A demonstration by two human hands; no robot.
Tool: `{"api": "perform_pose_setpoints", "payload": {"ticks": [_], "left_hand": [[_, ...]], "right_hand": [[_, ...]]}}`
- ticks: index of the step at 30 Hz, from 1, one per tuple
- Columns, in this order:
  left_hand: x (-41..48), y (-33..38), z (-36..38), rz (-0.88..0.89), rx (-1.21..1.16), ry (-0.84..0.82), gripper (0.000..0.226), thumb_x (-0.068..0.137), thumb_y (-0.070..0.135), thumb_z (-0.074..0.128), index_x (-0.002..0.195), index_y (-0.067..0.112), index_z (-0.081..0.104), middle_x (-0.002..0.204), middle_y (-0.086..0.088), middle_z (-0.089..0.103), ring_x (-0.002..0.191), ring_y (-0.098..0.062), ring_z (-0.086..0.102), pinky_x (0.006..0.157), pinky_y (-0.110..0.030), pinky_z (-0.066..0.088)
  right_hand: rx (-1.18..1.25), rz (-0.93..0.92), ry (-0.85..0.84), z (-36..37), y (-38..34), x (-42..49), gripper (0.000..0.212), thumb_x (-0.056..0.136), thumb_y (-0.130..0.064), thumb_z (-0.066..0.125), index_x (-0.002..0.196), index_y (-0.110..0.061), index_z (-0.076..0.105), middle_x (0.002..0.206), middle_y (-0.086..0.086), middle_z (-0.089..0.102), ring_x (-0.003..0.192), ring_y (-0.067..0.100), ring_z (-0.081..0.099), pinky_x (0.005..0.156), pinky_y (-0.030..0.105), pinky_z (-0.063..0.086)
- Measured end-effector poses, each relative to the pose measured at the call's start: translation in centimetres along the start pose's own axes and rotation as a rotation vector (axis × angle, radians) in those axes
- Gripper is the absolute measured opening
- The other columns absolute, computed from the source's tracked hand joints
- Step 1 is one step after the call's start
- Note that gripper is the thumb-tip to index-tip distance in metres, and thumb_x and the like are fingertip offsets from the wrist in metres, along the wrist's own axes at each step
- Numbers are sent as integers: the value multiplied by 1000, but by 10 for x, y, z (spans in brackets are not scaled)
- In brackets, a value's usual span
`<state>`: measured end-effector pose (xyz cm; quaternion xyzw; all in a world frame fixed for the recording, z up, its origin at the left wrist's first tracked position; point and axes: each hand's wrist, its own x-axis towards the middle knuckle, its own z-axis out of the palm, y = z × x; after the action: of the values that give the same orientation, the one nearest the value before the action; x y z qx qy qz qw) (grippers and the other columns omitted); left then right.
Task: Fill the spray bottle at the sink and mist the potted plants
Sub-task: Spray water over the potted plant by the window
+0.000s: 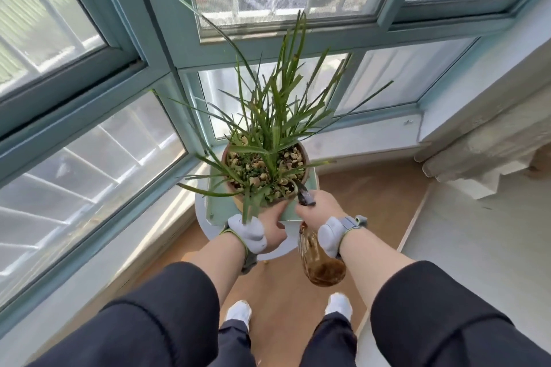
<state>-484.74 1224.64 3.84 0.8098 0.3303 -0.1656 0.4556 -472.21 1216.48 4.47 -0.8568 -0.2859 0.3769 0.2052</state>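
Observation:
A potted plant (268, 116) with long thin green leaves grows from a round brown pot (238, 197) topped with pebbles. The pot stands on a small pale green stand (311, 185) in a window corner. My right hand (319, 208) grips the black trigger head of an amber spray bottle (320, 262), whose nozzle points at the pot's near right rim. The bottle's body hangs down below my wrist. My left hand (272, 228) rests against the pot's near side, fingers on its wall. Both wrists wear grey bands.
Teal-framed windows (167, 48) close off the left and far sides. A white wall ledge (465, 116) and a folded pale cloth (483, 155) lie to the right. Wooden floor (369, 197) shows around the stand. My two white shoes (238, 311) stand just below.

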Motion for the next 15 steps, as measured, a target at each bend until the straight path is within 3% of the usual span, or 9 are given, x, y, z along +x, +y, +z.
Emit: {"api": "perform_pose_setpoints", "payload": {"ticks": [3, 4, 6, 7, 10, 15], "left_hand": [[15, 11, 6, -41, 32, 13, 51, 80, 14, 49, 127, 29, 36, 116, -12, 62, 104, -31, 59, 89, -40, 49], [19, 16, 12, -77, -17, 31, 57, 82, 12, 50, 135, 23, 34, 116, -15, 61, 103, -31, 59, 88, -36, 49], [24, 29, 23, -132, -95, 86, 71, 82, 10, 51, 145, 26, 23, 93, -15, 64, 77, -28, 60, 64, -20, 48], [27, 36, 30, -151, -128, 121, 74, 80, 9, 50, 145, 28, 20, 82, -13, 64, 68, -28, 58, 57, -20, 47], [35, 56, 45, -210, -304, 192, 82, 78, 5, 47, 146, 35, 14, 94, -20, 66, 84, -37, 63, 71, -42, 55], [36, 77, 54, -340, -327, 243, 84, 79, 17, 48, 144, 45, 2, 99, -9, 70, 78, -30, 66, 66, -36, 54]], "right_hand": [[-54, -94, -104, -11, 4, 11, 27, 75, -19, 54, 57, -19, 35, 52, 0, 40, 51, 19, 36, 51, 29, 28], [-79, -122, -132, -15, 7, 16, 27, 76, -18, 55, 57, -19, 36, 52, 0, 40, 51, 20, 37, 51, 30, 28], [-96, -161, -167, -26, 14, 24, 27, 76, -18, 55, 56, -18, 37, 52, 1, 42, 52, 22, 40, 52, 32, 31], [-100, -184, -182, -34, 20, 28, 28, 75, -17, 55, 55, -18, 36, 51, 1, 42, 53, 23, 40, 52, 34, 32], [-114, -259, -224, -57, 31, 38, 27, 75, -17, 56, 55, -18, 37, 55, 5, 46, 57, 26, 47, 55, 36, 36], [-220, -346, -325, -81, 33, 48, 13, 79, -20, 56, 72, -11, 50, 74, 17, 59, 71, 31, 56, 65, 38, 45]]}}
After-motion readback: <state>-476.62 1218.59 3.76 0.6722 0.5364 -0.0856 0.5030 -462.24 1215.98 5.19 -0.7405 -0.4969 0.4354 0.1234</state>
